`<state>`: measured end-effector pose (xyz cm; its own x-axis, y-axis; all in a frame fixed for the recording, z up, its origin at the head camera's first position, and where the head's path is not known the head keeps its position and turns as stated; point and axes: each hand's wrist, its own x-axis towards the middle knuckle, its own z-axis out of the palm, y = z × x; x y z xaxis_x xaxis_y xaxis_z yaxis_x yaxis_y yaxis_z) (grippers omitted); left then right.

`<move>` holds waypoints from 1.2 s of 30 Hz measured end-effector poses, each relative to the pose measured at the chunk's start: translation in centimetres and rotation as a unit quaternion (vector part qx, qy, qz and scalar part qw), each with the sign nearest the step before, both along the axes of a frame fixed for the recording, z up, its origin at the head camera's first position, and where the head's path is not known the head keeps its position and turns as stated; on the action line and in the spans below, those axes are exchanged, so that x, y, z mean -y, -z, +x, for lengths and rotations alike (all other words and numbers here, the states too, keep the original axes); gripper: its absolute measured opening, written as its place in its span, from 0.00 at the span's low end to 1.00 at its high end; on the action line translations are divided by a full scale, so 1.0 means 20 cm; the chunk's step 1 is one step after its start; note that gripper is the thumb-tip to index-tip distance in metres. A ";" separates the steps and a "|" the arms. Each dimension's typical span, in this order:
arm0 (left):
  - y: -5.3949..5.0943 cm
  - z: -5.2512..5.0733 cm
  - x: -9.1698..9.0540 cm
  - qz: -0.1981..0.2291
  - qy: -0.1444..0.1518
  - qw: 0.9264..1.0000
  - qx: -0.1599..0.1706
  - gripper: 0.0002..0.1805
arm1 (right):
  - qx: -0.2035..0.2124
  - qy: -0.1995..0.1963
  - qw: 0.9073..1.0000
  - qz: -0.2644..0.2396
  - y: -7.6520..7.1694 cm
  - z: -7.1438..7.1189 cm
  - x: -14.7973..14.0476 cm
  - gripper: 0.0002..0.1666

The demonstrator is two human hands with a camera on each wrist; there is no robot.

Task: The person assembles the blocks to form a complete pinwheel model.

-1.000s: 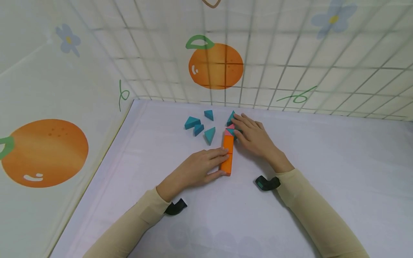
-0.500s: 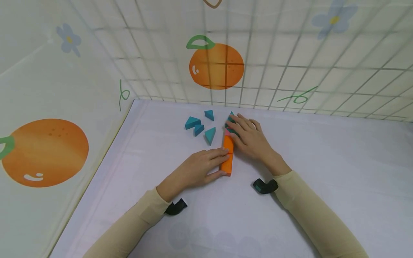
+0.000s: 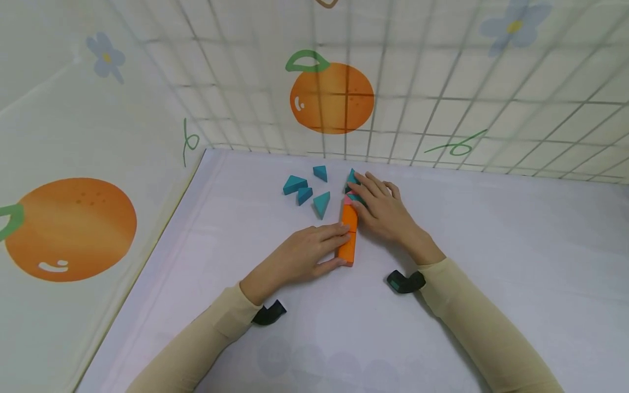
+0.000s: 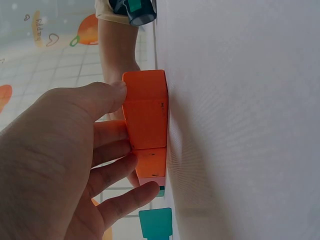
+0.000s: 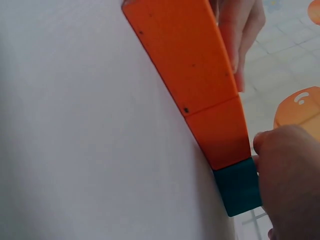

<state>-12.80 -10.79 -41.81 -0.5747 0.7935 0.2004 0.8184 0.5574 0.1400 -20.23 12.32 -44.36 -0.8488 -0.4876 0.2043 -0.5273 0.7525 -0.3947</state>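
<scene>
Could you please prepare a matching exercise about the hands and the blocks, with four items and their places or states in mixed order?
Column one
1. two orange rectangular blocks
2. group of four teal triangular blocks
3. left hand
4. right hand

Column two
A. at the far end of the orange row
B. lined up end to end
C. fingers touching the orange row
D. left of the orange row, apart from it

Right pairs: 1-B, 2-D, 3-C, 4-A

You face a pale backdrop (image 3: 241,82) crossed by grid lines (image 3: 440,99), a printed orange (image 3: 331,98) ahead and a blue flower (image 3: 516,26) upper right. On your left, the side panel (image 3: 44,125) shows another orange (image 3: 71,232) and a second flower (image 3: 105,56). White cloth (image 3: 540,262) spreads below.
</scene>
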 end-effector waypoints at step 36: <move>0.00 0.00 0.00 0.006 -0.001 1.000 0.004 0.29 | -0.043 -0.032 0.999 0.004 0.00 0.00 0.00 0.24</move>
